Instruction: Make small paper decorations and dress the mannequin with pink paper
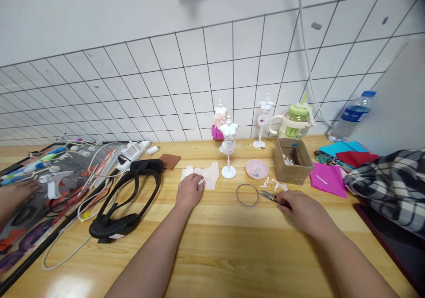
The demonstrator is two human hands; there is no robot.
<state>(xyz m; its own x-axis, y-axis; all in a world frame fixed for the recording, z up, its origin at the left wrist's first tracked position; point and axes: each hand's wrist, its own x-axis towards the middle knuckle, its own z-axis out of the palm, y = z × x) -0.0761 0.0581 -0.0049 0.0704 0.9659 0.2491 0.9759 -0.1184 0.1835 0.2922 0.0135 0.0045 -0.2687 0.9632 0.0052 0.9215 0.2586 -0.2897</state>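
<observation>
Left hand: the left hand (189, 191) lay knuckles up, its fingers (198, 182) curled close together, the tips pressing the near left edge of the pale fabric piece (207, 174).
Right hand: the right hand (299, 207) had its fingers folded together around the handle end of the small snips (269, 195), whose blades pointed left, out of the hand.
Fabric position: the fabric lay flat on the wooden table (212, 245), stretching right and far from the left fingertips, and reached almost to the base of the white mannequin stand (229, 147).
Snips position: the blade tips lay just right of the metal ring (247, 195); I could not tell whether they touched it.
Between the hands: the ring lay flat there, nearer the right hand.
Far of the right hand: white scraps (274, 183) were just beyond the snips, with a pink dish (257, 168) and a cardboard box (292, 158) behind them.
Open room: bare wood ran along the near side, between and around both forearms.
Left limit: a black headband device (126, 200) with white cables lay near the left forearm.
Right limit: magenta felt (327, 178) and plaid cloth (388, 183) crowded the right edge.
Far left: another person's hand (15, 194) rested on a dark mat (20, 240).
</observation>
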